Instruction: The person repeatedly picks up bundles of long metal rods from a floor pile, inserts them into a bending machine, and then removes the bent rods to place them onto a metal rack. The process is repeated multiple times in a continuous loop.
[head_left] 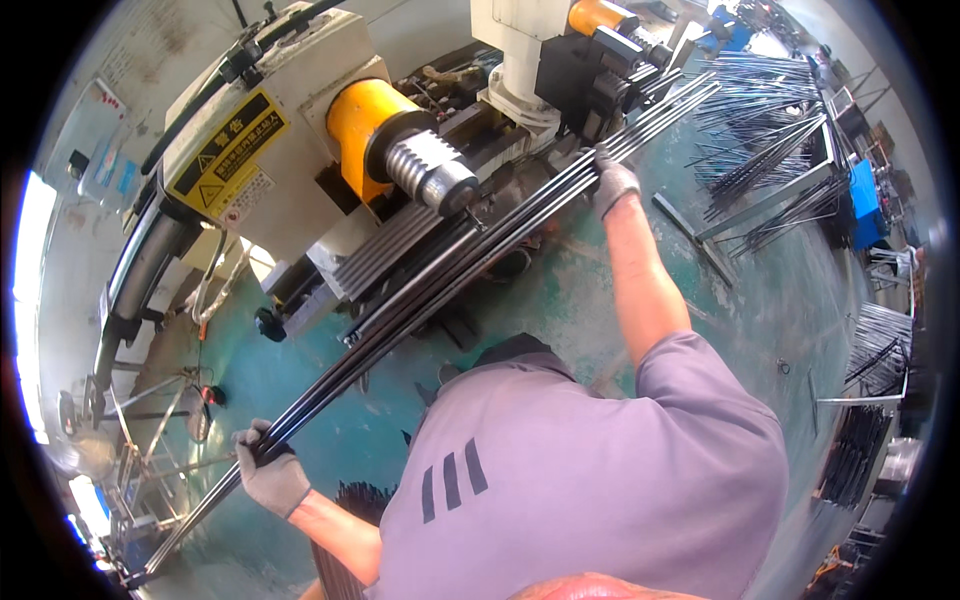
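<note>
- The bundle of long dark rods (420,300) lies slantwise in front of the white machine (300,130), its long axis running from the lower left, away from the machine, up to the upper right, where the rod ends reach the black clamp block (590,75).
- The left hand (268,470), in a grey glove, is closed around the low end of the bundle, far from the machine and close to the person's body.
- The right hand (612,185), also gloved, grips the bundle at arm's length, just below the clamp block; its fingers are curled over the rods.
- The right hand is therefore the one nearer the machine; the left hand carries the trailing end.
- The bundle passes just in front of the yellow cylinder with its ribbed steel shaft (420,165), above the green floor (560,290); whether it touches the shaft cannot be told.
</note>
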